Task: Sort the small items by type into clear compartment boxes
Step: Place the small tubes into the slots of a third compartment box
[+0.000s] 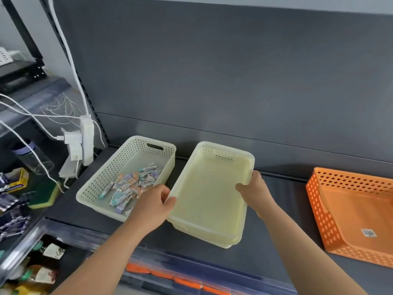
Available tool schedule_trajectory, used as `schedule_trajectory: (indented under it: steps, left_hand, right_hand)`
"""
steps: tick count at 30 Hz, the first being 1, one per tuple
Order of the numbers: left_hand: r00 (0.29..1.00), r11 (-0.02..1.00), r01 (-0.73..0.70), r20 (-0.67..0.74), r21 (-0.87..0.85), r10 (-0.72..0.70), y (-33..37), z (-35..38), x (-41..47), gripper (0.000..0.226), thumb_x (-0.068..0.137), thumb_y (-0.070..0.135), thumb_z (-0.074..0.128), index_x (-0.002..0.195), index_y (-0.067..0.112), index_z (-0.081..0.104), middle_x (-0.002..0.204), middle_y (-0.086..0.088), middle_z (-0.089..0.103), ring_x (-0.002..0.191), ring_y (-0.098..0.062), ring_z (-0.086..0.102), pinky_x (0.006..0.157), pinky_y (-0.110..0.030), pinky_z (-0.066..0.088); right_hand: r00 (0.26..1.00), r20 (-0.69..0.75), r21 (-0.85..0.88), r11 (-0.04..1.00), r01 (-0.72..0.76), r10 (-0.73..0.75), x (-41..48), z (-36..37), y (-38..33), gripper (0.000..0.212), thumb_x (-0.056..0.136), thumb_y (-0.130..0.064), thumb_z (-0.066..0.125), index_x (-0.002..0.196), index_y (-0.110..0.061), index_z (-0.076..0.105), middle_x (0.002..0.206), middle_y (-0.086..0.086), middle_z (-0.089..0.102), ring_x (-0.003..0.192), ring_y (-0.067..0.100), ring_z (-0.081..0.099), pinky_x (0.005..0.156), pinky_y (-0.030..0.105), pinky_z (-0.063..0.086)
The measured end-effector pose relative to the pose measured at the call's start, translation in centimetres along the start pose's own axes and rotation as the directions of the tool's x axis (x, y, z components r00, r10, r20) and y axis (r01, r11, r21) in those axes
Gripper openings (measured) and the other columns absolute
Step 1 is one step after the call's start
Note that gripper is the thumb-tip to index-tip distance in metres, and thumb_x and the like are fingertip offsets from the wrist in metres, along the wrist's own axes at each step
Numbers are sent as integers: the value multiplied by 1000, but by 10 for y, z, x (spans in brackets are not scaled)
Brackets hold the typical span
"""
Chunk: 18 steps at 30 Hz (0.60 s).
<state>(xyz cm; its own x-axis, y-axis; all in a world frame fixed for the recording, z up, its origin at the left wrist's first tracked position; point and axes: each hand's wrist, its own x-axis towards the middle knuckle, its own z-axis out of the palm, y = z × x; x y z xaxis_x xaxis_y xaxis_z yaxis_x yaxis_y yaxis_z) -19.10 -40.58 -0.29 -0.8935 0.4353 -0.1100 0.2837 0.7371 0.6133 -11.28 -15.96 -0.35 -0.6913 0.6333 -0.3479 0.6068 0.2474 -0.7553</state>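
two hands on one tub here. the left hand [155, 201] has its fingers curled over the left rim of the pale yellow, smooth-walled plastic basket [208, 199], and the right hand [255, 188] grips the opposite rim, thumb inside and fingers hooked outside. so both are clamped on it.

my guess on handling: it's empty thin plastic, so it should be very light and a bit flexy if you squeeze the long sides. the walls look glossy and probably slick, so the rolled rim is the sensible place to hold, same as the hands are doing. there's a row of holes and what looks like a handle slot at its far end too. the near edge looks doubled, maybe two nested, can't say for sure. also can't tell if it's lifted or resting.

it sits just right of the white perforated plastic basket [106, 175], nearly touching it. that white one holds the pile of small packaged items [131, 184], little boxes in grey, teal, lilac and orange with printed labels, heaped toward its near right corner. they look light, stiff and easy to pinch one at a time, though too small to read.

well off to the right of the white basket is an orange perforated plastic tray [350, 209] with a sticker on its floor. all of it is on a dark grey shelf [287, 209].
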Motion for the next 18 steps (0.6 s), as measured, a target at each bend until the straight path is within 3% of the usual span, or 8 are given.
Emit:
schedule_trajectory:
  steps: [1, 3, 6, 10, 14, 18]
  left_hand:
    - [1000, 999, -6, -18, -32, 6, -2, -2, -1, 20, 90, 36, 60, 105, 23, 58, 97, 10, 62, 85, -5, 58, 75, -25, 48]
    - [996, 998, -41, -79, -52, 37, -5, -12, -2, 24, 90, 36, 60, 109, 22, 58, 102, 11, 61, 88, -4, 59, 75, -22, 45]
    - [977, 994, -107, -184, 24, 109, -15, -36, -1, 21, 90, 34, 59, 106, 20, 63, 101, 8, 62, 91, -11, 59, 80, -30, 47]
    - [943, 972, -171, -259, 159, 208, -44, -71, 5, 25, 92, 34, 56, 110, 21, 64, 104, 6, 61, 96, -14, 58, 81, -33, 48]
    - [951, 963, -126, -246, 238, 185, -95, -102, 18, 32, 92, 32, 56, 118, 15, 62, 109, -2, 61, 102, -20, 58, 81, -35, 49]
    - [988, 962, -49, -131, 268, 87, -146, -122, 39, 45, 93, 34, 54, 131, 9, 53, 122, -9, 57, 111, -25, 55, 91, -38, 47]
  right_hand:
    - [996, -60, -93, 993, 66, -72, -3, 4, -2, 49, 84, -16, 57, 129, -9, 38, 128, 8, 45, 117, 29, 46, 90, 41, 46]
    - [959, -113, -302, 929, 216, -260, -14, 14, -9, 67, 87, -21, 58, 142, -6, 24, 145, 10, 30, 137, 31, 23, 113, 41, 25]
    - [914, -65, -416, 844, 339, -400, -32, 30, -34, 73, 94, -27, 52, 151, -7, 9, 159, 5, 11, 147, 22, 3, 119, 32, 7]
    - [897, 61, -380, 821, 426, -438, -51, 68, -75, 62, 98, -29, 47, 151, -12, 21, 158, 2, 20, 145, 18, 18, 116, 31, 18]
    - [891, 73, -292, 844, 449, -448, -67, 126, -108, 47, 96, -25, 49, 140, -12, 38, 143, 4, 42, 129, 20, 42, 102, 29, 36]
    - [943, 50, -150, 931, 332, -328, -74, 183, -118, 46, 92, -23, 52, 135, -14, 38, 135, 4, 43, 122, 22, 44, 103, 34, 41]
